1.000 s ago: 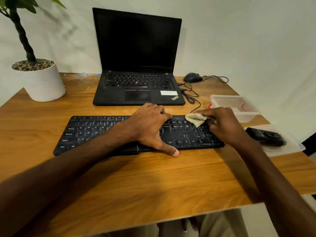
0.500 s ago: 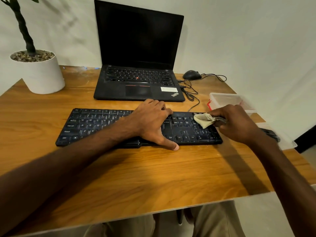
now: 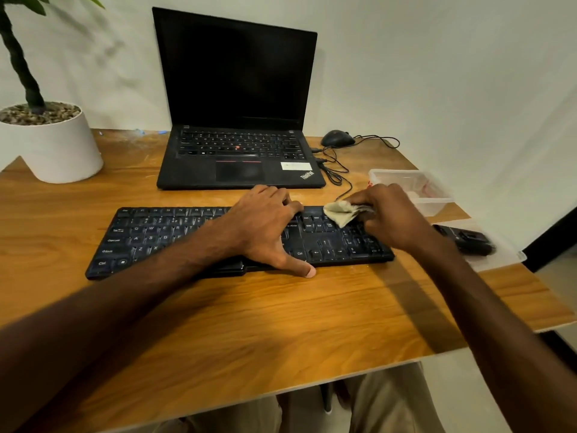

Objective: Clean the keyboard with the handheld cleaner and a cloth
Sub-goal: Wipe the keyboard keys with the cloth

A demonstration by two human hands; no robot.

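Nearest is the wooden table, and the left hand hasn't budged: palm flat on the middle of the black keyboard, fingers loosely spread, thumb on the wood at its front edge. Over to the right hand, fingers bunched, pinching the beige cloth. It has swept left from half a second ago, now on the keys at the number pad's upper left. The handheld cleaner lies on a clear lid just right of the keyboard, more exposed than before. Behind are the plastic container, laptop, mouse and plant pot.
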